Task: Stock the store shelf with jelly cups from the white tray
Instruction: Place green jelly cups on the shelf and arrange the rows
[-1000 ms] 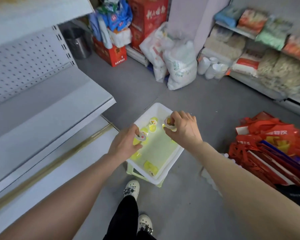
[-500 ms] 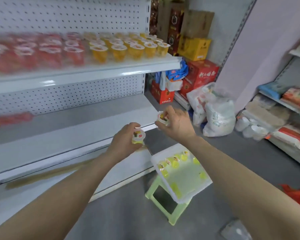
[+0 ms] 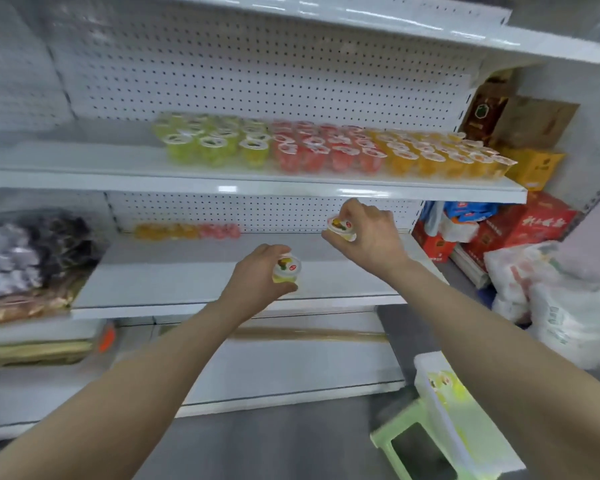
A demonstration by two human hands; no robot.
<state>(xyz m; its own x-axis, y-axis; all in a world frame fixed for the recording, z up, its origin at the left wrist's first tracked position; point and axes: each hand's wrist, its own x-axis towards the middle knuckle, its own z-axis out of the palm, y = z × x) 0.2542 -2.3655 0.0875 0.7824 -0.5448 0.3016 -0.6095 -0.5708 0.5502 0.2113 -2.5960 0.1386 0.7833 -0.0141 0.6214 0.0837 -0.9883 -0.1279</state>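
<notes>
In the middle of the frame the left hand (image 3: 257, 275) grips a yellow-green jelly cup (image 3: 286, 270). Its fingers and thumb are curled round the side wall, and the printed foil lid faces up. Just above and to the right, the right hand (image 3: 371, 237) pinches a second jelly cup (image 3: 342, 228) between thumb and fingertips at rim and wall, lid also up.

Both cups are held in the air in front of the lower shelf (image 3: 187, 282), below the front edge of the upper shelf (image 3: 222, 183). On that upper shelf green cups (image 3: 215, 143), red cups (image 3: 323, 150) and orange cups (image 3: 440, 157) stand in blocks. The white tray (image 3: 426, 379) sits at lower right on a green stool (image 3: 385, 441), with a few blurred cups (image 3: 444, 382) left in it.

The cups look small and light, so one hand each is enough. The thin plastic wall probably gives under a hard squeeze, and the foil lid is likely the weak part. The safer hold is therefore at the stiffer rim or low on the wall, never pressing on the lid. The smooth plastic may also slip.

By colour, the held cups seem to belong with the green block at the left of the upper shelf. Each should be set flat on its base, because such light neighbours would slide or tip if nudged.
</notes>
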